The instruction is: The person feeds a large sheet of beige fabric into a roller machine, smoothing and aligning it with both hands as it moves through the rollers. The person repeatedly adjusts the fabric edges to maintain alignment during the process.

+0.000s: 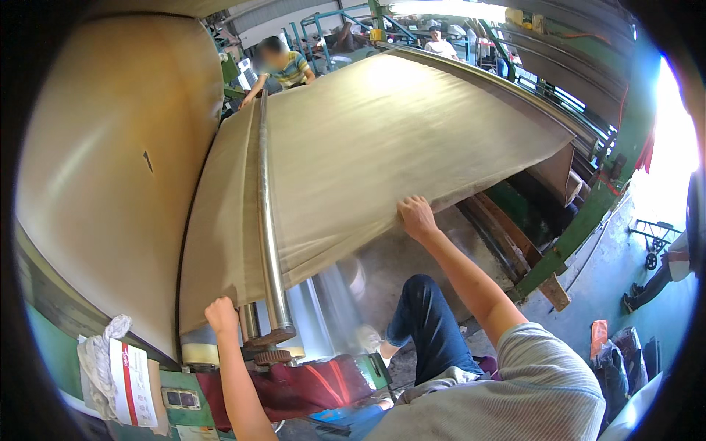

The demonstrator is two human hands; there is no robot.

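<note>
Tan sheet (353, 158): wide beige-tan material, approx. 4-sided, spread betw. the big roll at left and the green frame at right, w/ the near edge at the wearer's hands.
Sheet surface: mostly smooth, semi-matte; bright glare patch nr far end; soft creases along near edge, esp. by right hand; long fold line just L of the bar.
Sheet edges: near edge runs slightly uneven betw. the hands; darker strip to the R of right hand.
Left hand (223, 316): at sheet's near-L corner, knuckles up, fingers curled & clamped on the edge.
Right hand (418, 218): arm stretched fwd, farther along same edge; fingers bent tight, clamped on the material; tips hidden.
Metal bar (265, 213): shiny, round, crosses over sheet's L part; near end by a toothed gear (273, 357), just R of left hand.
Big roll (110, 147): tan, tall, glossy, fills L side; small dark mark on its face.
Green frame (581, 235): upright at R, beyond the sheet's R edge.
Co-worker (283, 70): far L end, striped top, arms down at sheet's far edge; can't tell if fingers grip.
Near foreground: maroon cloth (294, 393) below the gear; white card w/ red stripe (134, 386) at lower L, grayish rag (107, 364) beside it.
</note>
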